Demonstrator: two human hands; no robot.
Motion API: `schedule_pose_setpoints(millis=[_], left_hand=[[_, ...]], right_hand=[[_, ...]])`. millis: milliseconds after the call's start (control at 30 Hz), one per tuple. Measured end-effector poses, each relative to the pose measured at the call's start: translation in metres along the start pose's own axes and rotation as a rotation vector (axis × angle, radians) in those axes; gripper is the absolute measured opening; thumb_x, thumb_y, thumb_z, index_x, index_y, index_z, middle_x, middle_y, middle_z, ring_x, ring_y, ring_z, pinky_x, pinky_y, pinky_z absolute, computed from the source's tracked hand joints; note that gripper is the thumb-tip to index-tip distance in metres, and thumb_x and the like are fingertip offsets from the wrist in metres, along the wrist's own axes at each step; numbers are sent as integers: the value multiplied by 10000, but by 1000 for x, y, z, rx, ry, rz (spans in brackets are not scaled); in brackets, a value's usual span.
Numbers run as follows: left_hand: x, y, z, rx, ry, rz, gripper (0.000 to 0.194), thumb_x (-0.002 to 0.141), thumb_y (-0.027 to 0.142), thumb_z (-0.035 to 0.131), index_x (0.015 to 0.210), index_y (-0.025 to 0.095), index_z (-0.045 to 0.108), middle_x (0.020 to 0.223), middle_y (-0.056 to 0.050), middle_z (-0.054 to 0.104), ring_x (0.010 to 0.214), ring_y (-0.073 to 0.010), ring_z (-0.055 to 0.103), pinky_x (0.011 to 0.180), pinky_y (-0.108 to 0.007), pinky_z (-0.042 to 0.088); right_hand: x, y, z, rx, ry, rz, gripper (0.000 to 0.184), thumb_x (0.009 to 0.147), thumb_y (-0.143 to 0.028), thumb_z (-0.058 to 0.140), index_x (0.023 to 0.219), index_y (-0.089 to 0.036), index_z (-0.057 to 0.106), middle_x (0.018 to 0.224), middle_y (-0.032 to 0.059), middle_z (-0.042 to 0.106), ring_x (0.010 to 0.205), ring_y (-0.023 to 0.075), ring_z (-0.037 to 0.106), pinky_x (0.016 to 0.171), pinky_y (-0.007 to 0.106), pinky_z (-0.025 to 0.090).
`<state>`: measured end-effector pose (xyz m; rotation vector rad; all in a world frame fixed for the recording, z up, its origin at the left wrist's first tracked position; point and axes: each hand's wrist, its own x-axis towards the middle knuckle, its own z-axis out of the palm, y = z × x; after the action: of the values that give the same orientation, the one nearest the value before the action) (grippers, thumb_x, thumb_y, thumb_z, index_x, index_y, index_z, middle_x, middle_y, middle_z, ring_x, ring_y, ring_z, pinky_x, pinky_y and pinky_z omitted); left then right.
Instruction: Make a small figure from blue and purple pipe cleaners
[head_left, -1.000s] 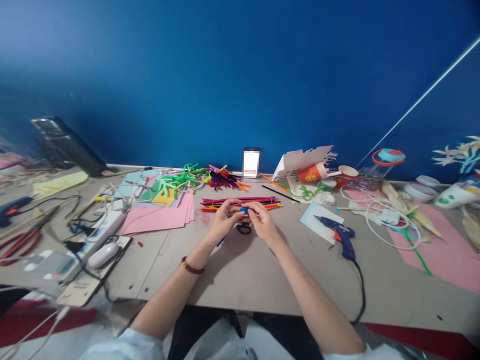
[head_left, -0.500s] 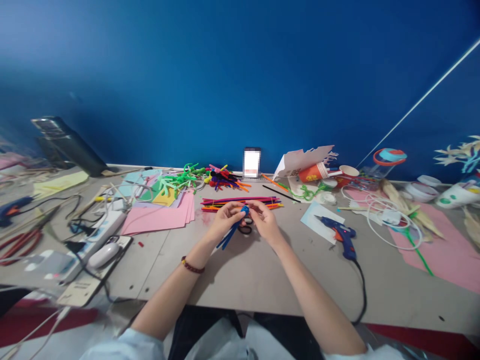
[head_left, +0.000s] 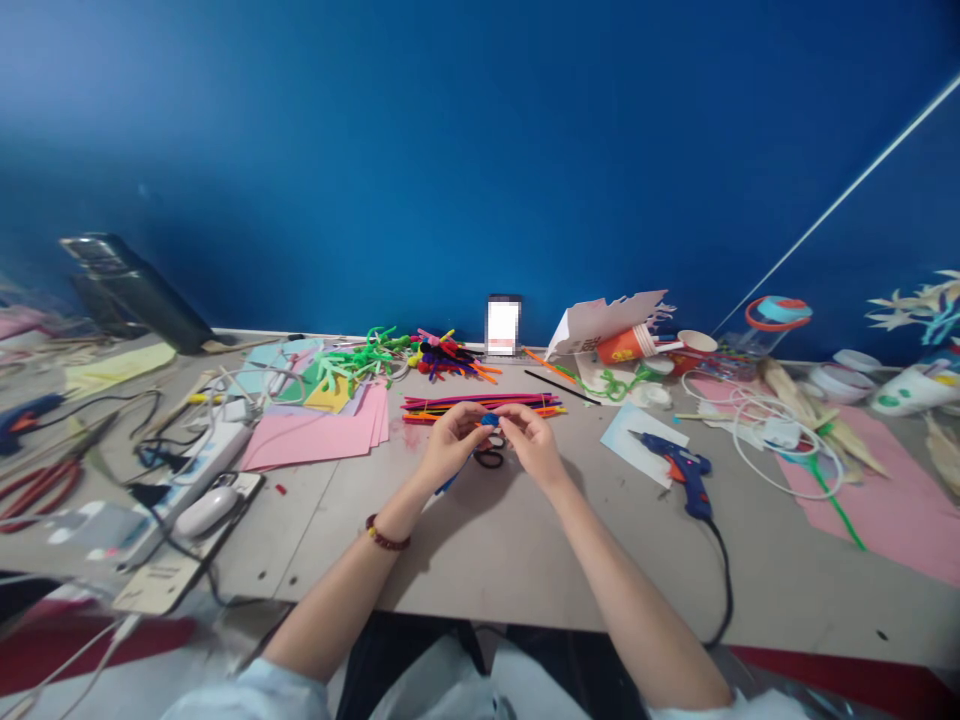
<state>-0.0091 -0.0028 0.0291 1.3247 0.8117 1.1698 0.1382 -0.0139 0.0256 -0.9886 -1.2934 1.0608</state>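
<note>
Between my two hands is a small bundle of blue pipe cleaners [head_left: 489, 420], coiled at its top. My left hand [head_left: 452, 443] pinches it with thumb and fingers, and loose blue ends stick out below that palm. From the other side, my right hand [head_left: 529, 443] closes its thumb and fingertips on the coiled part. Just under the fingers lie scissors [head_left: 490, 457] with dark handles, their blades mostly hidden. Behind the hands rests a row of straight coloured pipe cleaners [head_left: 420, 404] in pink, purple, orange and black.
At the right a blue glue gun [head_left: 686, 470] lies with its cord trailing off the front edge. Pink paper sheets [head_left: 315, 430] and a power strip [head_left: 184, 490] are at the left. A phone [head_left: 503, 325] stands against the blue wall, near bent green pipe cleaners [head_left: 360, 358].
The blue pipe cleaners have turned in my fingers, so their loose ends now show less below my left hand. Both hands stay in nearly the same place.
</note>
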Motion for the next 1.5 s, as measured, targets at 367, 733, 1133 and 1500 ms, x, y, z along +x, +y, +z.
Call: schedule_pose_setpoints(millis=[367,733,1133,1500], left_hand=[[-5,-6,-4,390,122,245,234,750,258,650,977,201,641,867,-60,657,731,-153,601,681,-254,486],[-5,-10,-6,355,158,289,227,711,240,692,936,210,678,880,-63,669,725,-155,605,714,-267,490],[-1,-7,-6,174,192,205,252,699,282,722,908,174,629,851,-56,676,732,-158,646,678,-270,524],[-3,5,-2,-351,-80,-148,325,613,264,795,806,149,561,870,-38,681,646,-136,663,612,-252,533]], right_hand=[[1,5,2,-44,23,15,186,748,-360,628,831,-203,574,853,22,601,727,140,578,561,229,470],[1,3,2,-16,-15,-13,151,736,-337,625,766,-203,561,843,12,549,714,132,551,555,224,457],[0,-16,-6,13,224,19,169,754,-336,596,856,-202,583,805,17,572,662,127,516,545,236,439],[-69,-81,-74,84,558,23,236,674,-369,659,823,-209,570,783,22,580,615,124,520,544,257,423]])
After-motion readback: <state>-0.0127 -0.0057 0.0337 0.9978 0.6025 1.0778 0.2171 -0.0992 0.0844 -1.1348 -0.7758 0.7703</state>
